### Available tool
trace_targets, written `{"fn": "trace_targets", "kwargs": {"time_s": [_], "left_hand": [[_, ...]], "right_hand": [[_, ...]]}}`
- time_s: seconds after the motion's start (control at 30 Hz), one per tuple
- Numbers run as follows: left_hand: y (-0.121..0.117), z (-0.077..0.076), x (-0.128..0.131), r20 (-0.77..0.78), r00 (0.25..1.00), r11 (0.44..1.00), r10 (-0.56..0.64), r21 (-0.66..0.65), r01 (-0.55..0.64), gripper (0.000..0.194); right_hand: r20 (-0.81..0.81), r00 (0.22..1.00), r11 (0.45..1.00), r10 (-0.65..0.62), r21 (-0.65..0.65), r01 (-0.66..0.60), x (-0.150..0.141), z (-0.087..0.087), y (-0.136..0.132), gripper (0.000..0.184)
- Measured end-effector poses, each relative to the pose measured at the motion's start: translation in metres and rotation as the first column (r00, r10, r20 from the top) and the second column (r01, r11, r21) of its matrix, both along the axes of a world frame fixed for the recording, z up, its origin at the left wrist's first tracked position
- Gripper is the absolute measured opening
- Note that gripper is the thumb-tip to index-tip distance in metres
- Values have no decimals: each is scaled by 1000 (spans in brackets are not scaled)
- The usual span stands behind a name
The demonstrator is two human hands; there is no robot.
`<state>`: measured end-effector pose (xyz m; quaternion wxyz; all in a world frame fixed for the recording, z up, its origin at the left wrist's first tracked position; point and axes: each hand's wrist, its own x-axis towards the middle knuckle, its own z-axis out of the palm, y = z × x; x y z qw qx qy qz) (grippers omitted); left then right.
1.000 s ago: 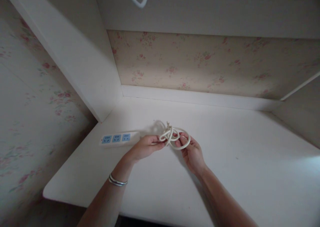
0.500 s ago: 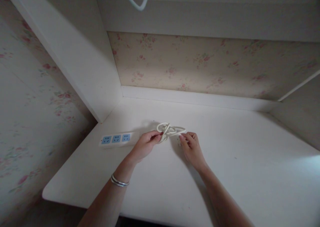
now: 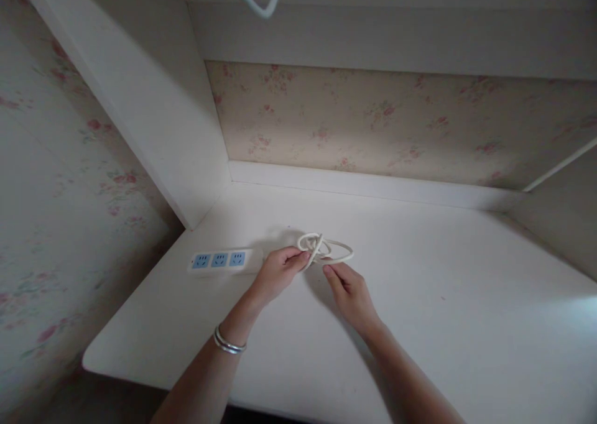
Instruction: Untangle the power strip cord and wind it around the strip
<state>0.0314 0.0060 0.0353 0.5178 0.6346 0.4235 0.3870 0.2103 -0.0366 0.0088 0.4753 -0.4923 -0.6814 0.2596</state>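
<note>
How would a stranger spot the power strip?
On the white desk, look left of the middle, near the foot of the upright side panel. A white power strip lies just left of the left hand. Its three blue sockets in a row set it apart from the looped cream cord.

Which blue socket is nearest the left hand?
The rightmost socket on the strip is nearest the left hand; the middle socket and leftmost socket sit farther away from it.

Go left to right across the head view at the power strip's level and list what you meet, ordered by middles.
Long white, blue-socketed rectangular power strip, the person's bare left grip, looped cream-coloured cable, the person's bare right grip.
</note>
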Motion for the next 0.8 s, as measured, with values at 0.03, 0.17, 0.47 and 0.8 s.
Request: {"fn": "trace_targets", "kwargs": {"time_s": [0.03, 0.17, 0.47, 0.8], "left_hand": [[0, 0, 0, -1, 1000, 1000, -20, -8, 20, 39], [0, -3, 0, -4, 1000, 1000, -13, 2, 13, 37], [5, -7, -1, 229, 959, 973, 168, -192, -124, 38], [-4, -7, 4, 144, 990, 972, -4, -230, 37, 28]], "right_hand": [[5, 1000, 1000, 11, -9, -11, -2, -1, 0, 24], [-98, 993, 996, 67, -48, -72, -4, -4, 4, 24], [-684, 722, 968, -104, -235, -83, 1, -6, 8, 34], [-518, 844, 962, -137, -273, -12, -5, -12, 9, 32]]}}
